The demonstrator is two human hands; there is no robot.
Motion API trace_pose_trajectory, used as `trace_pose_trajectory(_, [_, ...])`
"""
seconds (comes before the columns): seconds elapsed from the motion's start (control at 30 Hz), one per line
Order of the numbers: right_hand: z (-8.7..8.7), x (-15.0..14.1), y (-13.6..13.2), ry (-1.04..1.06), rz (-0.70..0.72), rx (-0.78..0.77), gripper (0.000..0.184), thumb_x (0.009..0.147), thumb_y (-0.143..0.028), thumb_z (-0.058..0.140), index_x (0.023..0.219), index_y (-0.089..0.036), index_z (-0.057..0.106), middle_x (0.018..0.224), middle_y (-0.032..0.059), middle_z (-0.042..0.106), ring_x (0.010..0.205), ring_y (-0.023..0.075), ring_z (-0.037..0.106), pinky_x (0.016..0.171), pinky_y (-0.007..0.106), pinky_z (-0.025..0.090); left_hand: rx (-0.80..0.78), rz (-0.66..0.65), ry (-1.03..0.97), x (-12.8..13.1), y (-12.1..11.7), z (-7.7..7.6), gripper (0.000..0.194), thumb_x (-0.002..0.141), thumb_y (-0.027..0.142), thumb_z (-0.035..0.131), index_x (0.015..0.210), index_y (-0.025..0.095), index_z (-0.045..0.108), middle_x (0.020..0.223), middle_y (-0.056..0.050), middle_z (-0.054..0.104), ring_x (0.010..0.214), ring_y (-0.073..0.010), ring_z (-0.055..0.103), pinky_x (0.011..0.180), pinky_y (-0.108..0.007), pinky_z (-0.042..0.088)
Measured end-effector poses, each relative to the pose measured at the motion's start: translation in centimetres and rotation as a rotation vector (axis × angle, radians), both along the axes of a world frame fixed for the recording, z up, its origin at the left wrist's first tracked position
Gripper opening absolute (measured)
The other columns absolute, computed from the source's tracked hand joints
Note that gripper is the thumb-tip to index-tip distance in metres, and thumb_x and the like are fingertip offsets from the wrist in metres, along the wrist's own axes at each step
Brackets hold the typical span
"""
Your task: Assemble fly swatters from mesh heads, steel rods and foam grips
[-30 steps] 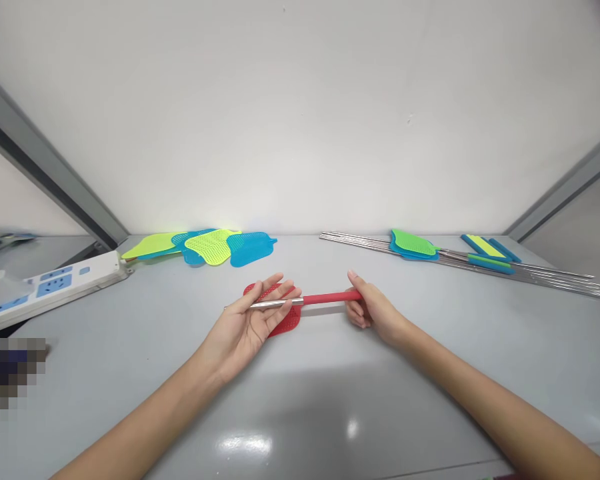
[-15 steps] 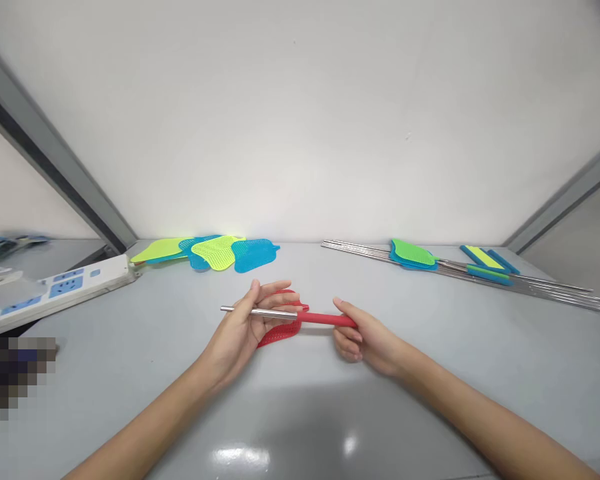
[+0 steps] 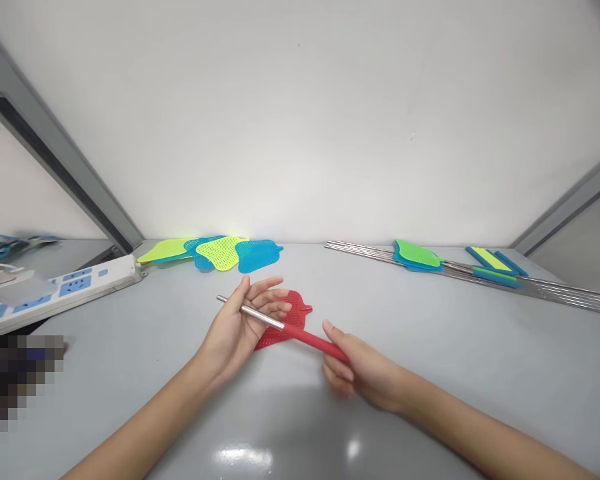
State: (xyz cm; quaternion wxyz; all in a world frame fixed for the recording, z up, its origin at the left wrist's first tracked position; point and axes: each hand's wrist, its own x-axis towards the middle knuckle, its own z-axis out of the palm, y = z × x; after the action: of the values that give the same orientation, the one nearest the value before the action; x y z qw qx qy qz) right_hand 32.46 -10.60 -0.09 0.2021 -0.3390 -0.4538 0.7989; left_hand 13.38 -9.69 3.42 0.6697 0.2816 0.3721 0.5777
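My left hand [image 3: 235, 327] cradles the bare steel section of a long rod [image 3: 260, 313], with the fingers curled loosely around it. The rod's red sleeved end [image 3: 310, 341] sits in my right hand [image 3: 360, 367], which pinches it at the tip. The rod slants down toward the right. A red plastic fly swatter head [image 3: 297, 307] lies flat on the table beneath the rod, partly hidden by my left fingers. The rod passes over it, and I cannot tell whether they touch.
Yellow-green and blue mesh swatter heads [image 3: 220, 253] lie at the back left of the grey table [image 3: 430, 387]. Steel rods [image 3: 480, 273] and more swatter heads [image 3: 417, 257] lie at the back right. A white power strip [image 3: 65, 290] sits at the left edge, before a white wall.
The rod has swung from nearly level to a slant, its red end moving down and toward me with my right hand. The view has shifted slightly.
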Motion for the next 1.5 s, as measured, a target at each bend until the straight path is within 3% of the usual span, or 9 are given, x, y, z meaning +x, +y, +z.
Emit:
trace_pose_trajectory(0.2, [0.4,-0.3,-0.4,-0.032,0.145,0.04,0.052,0.079,-0.056,0.03,0.046,-0.016,0.034,0.037,-0.0023,0.04,0.035,0.0062,0.035,0.038,0.02,0.024,-0.151,0.207,-0.271,-0.3,0.9,-0.8,0.011,0.08,0.011,0.044,0.076,0.008,0.054,0.053,0.002,0.046,0.046,-0.0055,0.046,0.047,-0.017,0.042])
trace_pose_trajectory(0.33, [0.6,0.0,-0.2,-0.081,0.24,0.041,0.05,0.078,-0.055,0.035,0.049,-0.014,0.038,0.043,-0.0015,0.043,0.036,0.0054,0.036,0.038,0.019,0.025,-0.223,0.167,-0.416,-1.2,1.2,-1.0,0.025,0.081,0.013,0.037,0.057,0.013,0.041,0.042,0.008,0.019,0.033,-0.0041,0.021,0.032,-0.016,0.025])
trace_pose_trajectory(0.47, [0.1,-0.2,-0.6,0.0,0.289,-0.047,0.043,0.079,-0.05,0.039,0.066,-0.011,0.052,0.054,0.0011,0.047,0.042,0.0069,0.042,0.04,0.02,0.028,-0.179,0.114,-0.408,-1.5,1.0,-0.6,0.031,0.083,0.018,0.034,0.052,0.016,0.033,0.046,0.007,0.005,0.033,-0.0064,0.012,0.029,-0.019,0.018])
trace_pose_trajectory(0.57, [-0.5,-0.5,-1.2,0.184,0.248,-0.24,0.03,0.08,-0.041,0.043,0.079,-0.012,0.051,0.057,-0.0024,0.04,0.046,0.007,0.042,0.047,0.022,0.032,-0.106,0.086,-0.388,-1.2,0.7,-0.5,0.032,0.084,0.02,0.033,0.053,0.017,0.032,0.047,0.007,0.003,0.034,-0.007,0.01,0.03,-0.019,0.016])
trace_pose_trajectory(0.7, [-1.1,-0.8,-1.7,0.34,0.21,-0.406,0.023,0.083,-0.035,0.04,0.08,-0.013,0.048,0.052,-0.0063,0.025,0.043,0.0046,0.03,0.051,0.022,0.032,-0.104,0.083,-0.382,-0.7,0.7,-0.9,0.033,0.086,0.019,0.03,0.053,0.017,0.031,0.048,0.006,0.002,0.034,-0.0071,0.01,0.031,-0.019,0.015])
trace_pose_trajectory(0.87, [-1.5,-0.8,-1.7,0.389,0.202,-0.384,0.026,0.085,-0.035,0.034,0.075,-0.014,0.044,0.048,-0.0077,0.019,0.04,0.0047,0.019,0.045,0.021,0.026,-0.069,0.051,-0.361,-0.1,0.5,-1.0,0.034,0.088,0.023,0.029,0.055,0.017,0.034,0.048,0.007,0.002,0.035,-0.0069,0.009,0.031,-0.019,0.016])
trace_pose_trajectory(1.13, [-1.0,-0.8,-1.9,0.354,0.232,-0.371,0.027,0.083,-0.04,0.037,0.07,-0.016,0.04,0.045,-0.0087,0.019,0.038,0.0042,0.016,0.042,0.02,0.022,-0.095,0.157,-0.333,1.0,0.0,-1.1,0.033,0.087,0.025,0.033,0.055,0.017,0.033,0.049,0.007,0.003,0.033,-0.0058,0.008,0.028,-0.017,0.013])
trace_pose_trajectory(1.33, [-1.2,-0.6,-1.9,0.281,0.218,-0.397,0.032,0.082,-0.046,0.035,0.066,-0.018,0.036,0.042,-0.0096,0.019,0.033,0.0037,0.012,0.035,0.018,0.013,-0.15,0.213,-0.344,1.8,-0.2,-1.4,0.033,0.088,0.025,0.031,0.056,0.017,0.032,0.048,0.008,0.003,0.032,-0.0056,0.008,0.027,-0.016,0.014])
trace_pose_trajectory(1.5, [-1.5,-0.5,-2.0,0.27,0.211,-0.391,0.036,0.082,-0.05,0.032,0.065,-0.018,0.034,0.041,-0.0095,0.019,0.032,0.0036,0.012,0.033,0.018,0.014,-0.148,0.229,-0.296,2.3,-0.3,-1.1,0.032,0.087,0.025,0.034,0.055,0.017,0.032,0.047,0.008,0.004,0.033,-0.0055,0.007,0.028,-0.016,0.014])
